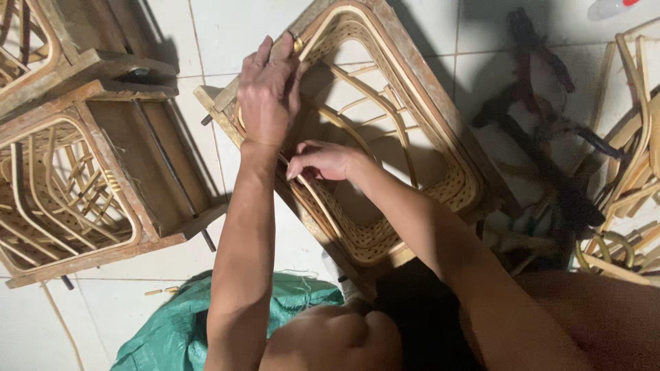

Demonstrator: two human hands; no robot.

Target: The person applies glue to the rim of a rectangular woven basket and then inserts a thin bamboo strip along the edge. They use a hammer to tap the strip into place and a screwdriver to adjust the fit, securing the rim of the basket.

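Kneeling over a green sack (172,330) on the tiled floor (234,27), the person works on a rattan basket (385,233) in a wooden frame (440,103); the right hand (326,161) pinches a thin rattan strip (313,192) at the basket's near rim; just beyond it the left hand (268,93) presses flat on the rim, fingers closed over it; left of the hands stands another framed basket (75,192).

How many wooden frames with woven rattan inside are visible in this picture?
3. One wooden frame with woven rattan is under both hands at centre, a second lies left, and a third is cut off at top left. More may be hidden.
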